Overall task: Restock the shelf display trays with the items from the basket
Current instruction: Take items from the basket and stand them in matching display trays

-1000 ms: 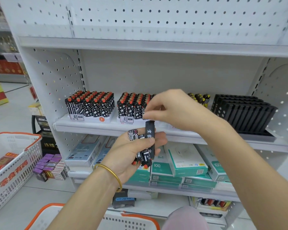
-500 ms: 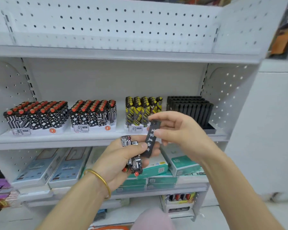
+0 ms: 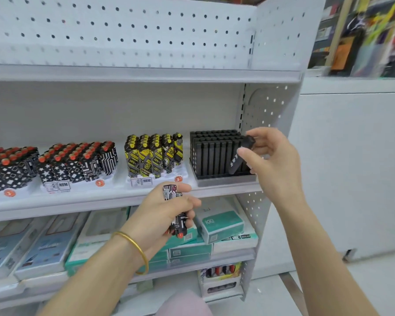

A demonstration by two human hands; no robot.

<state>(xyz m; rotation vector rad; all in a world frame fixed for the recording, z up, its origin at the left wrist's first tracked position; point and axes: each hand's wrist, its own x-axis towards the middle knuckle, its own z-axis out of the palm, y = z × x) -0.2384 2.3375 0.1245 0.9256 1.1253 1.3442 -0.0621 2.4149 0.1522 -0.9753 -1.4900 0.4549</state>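
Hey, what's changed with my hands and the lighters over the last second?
The right hand carried the black lighter away from the left hand, rightward along the shelf to the black tray, and now holds it tilted at the tray's right front. It still pinches the lighter. The left hand still grips the patterned lighters.

The left hand (image 3: 160, 213), forearm rising from lower left, is held mid-frame with fingers curled round lighters (image 3: 178, 221). The right hand (image 3: 271, 160), arm extended from lower right, is raised higher, thumb and fingertips pinching a tilted black stick (image 3: 238, 157).
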